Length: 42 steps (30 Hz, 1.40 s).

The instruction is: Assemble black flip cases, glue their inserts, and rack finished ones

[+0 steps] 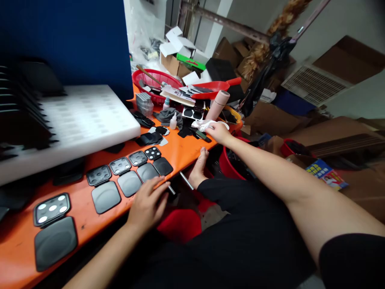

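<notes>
My left hand (148, 204) rests at the near edge of the orange table (183, 150), fingers spread flat, next to a row of open black cases (129, 174) with round pockets. A thin metal rod (171, 189) lies just by its fingertips. My right hand (218, 131) reaches far out to the table's right end and its fingers close on a crumpled white cloth (202, 125). A black and green tool (203, 135) lies beside that hand.
A white foam tray (75, 120) and stacked black trays (21, 104) sit at the left. Farther back are a red basket (153, 78), a red dustpan (215, 86), a pink roll (219, 103), small bottles (173, 120) and a grey rag (168, 115). Cardboard boxes (270, 116) crowd the floor.
</notes>
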Each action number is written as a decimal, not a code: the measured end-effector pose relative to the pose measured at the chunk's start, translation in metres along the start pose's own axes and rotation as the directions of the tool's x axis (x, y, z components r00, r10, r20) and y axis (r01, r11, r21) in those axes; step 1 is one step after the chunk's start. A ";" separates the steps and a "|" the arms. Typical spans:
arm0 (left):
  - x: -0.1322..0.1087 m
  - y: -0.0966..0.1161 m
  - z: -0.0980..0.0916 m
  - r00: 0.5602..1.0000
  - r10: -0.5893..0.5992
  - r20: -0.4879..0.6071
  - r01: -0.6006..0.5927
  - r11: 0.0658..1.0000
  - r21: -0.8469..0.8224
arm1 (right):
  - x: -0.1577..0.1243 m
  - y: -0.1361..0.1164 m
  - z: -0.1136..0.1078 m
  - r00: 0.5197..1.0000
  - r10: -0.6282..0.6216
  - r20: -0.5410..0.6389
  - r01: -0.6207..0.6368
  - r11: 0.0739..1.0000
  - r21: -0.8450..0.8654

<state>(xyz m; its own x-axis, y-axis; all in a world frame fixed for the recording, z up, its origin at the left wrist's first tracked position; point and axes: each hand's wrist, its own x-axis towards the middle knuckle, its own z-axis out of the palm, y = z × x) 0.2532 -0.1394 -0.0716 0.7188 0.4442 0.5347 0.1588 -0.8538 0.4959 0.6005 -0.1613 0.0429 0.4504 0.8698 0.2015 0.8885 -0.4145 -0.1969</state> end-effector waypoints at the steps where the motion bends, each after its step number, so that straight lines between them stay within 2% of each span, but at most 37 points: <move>1: 0.001 0.014 0.007 0.997 0.028 0.066 -0.023 0.996 -0.083 | -0.009 0.010 0.000 0.999 -0.001 0.036 0.002 1.000 -0.014; 2: 0.003 0.029 0.015 0.987 0.046 0.152 -0.022 0.988 -0.153 | -0.019 0.018 0.001 0.997 0.004 0.079 -0.002 1.000 -0.026; 4: 0.006 0.055 0.033 0.938 0.071 0.338 0.021 0.965 -0.261 | -0.041 0.031 0.007 0.988 0.020 0.156 -0.015 0.999 -0.030; 7: 0.007 0.077 0.059 0.852 0.069 0.519 0.131 0.931 -0.340 | -0.070 0.039 0.017 0.955 -0.025 0.296 0.069 0.988 -0.138; 11: -0.004 0.073 0.080 0.767 0.022 0.641 0.269 0.896 -0.354 | -0.091 0.032 0.033 0.851 -0.114 0.512 0.308 0.899 -0.312; 15: -0.018 0.054 0.088 0.722 -0.108 0.683 0.404 0.868 -0.290 | -0.098 0.019 0.052 0.794 -0.155 0.588 0.390 0.871 -0.298; 18: -0.025 0.044 0.091 0.707 -0.173 0.686 0.458 0.851 -0.258 | -0.103 0.014 0.057 0.701 -0.260 0.664 0.480 0.860 -0.170; 19: -0.027 0.042 0.092 0.706 -0.185 0.684 0.468 0.846 -0.254 | -0.104 0.014 0.057 0.683 -0.276 0.676 0.494 0.857 -0.149; 20: -0.028 0.040 0.092 0.706 -0.191 0.682 0.474 0.843 -0.254 | -0.104 0.015 0.057 0.692 -0.264 0.673 0.487 0.858 -0.164; 23: -0.031 0.038 0.092 0.709 -0.192 0.679 0.472 0.844 -0.255 | -0.106 0.019 0.053 0.771 -0.168 0.614 0.418 0.861 -0.289; 24: -0.032 0.037 0.092 0.708 -0.190 0.680 0.469 0.846 -0.253 | -0.106 0.021 0.053 0.768 -0.178 0.616 0.431 0.854 -0.290; 27: -0.034 0.036 0.091 0.706 -0.187 0.683 0.463 0.852 -0.245 | -0.109 0.023 0.053 0.718 -0.254 0.648 0.507 0.829 -0.236; 30: -0.035 0.035 0.090 0.701 -0.185 0.689 0.460 0.855 -0.240 | -0.108 0.024 0.053 0.749 -0.216 0.626 0.475 0.834 -0.281; 33: -0.035 0.035 0.087 0.695 -0.192 0.693 0.464 0.856 -0.228 | -0.103 0.021 0.051 0.742 -0.200 0.640 0.456 0.850 -0.263; 36: -0.035 0.035 0.083 0.690 -0.207 0.694 0.474 0.853 -0.217 | -0.102 0.014 0.044 0.804 -0.104 0.585 0.355 0.874 -0.333; 37: -0.035 0.035 0.081 0.690 -0.210 0.693 0.478 0.851 -0.218 | -0.103 0.012 0.042 0.807 -0.090 0.583 0.342 0.876 -0.338; 38: -0.034 0.035 0.079 0.692 -0.215 0.689 0.482 0.848 -0.220 | -0.105 0.009 0.039 0.784 -0.105 0.612 0.363 0.878 -0.314; 41: -0.035 0.037 0.071 0.701 -0.227 0.676 0.498 0.834 -0.236 | -0.115 0.002 0.028 0.654 -0.208 0.727 0.461 0.872 -0.166; 42: -0.035 0.038 0.068 0.702 -0.230 0.674 0.505 0.828 -0.243 | -0.117 0.000 0.022 0.649 -0.209 0.732 0.454 0.878 -0.151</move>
<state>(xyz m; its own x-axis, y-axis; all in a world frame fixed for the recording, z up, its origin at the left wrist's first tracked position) 0.2798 -0.2057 -0.1186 0.9243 0.3249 -0.2004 0.3303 -0.4172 0.8467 0.5458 -0.2568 -0.0014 0.0420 0.8467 -0.5304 0.9979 -0.0094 0.0639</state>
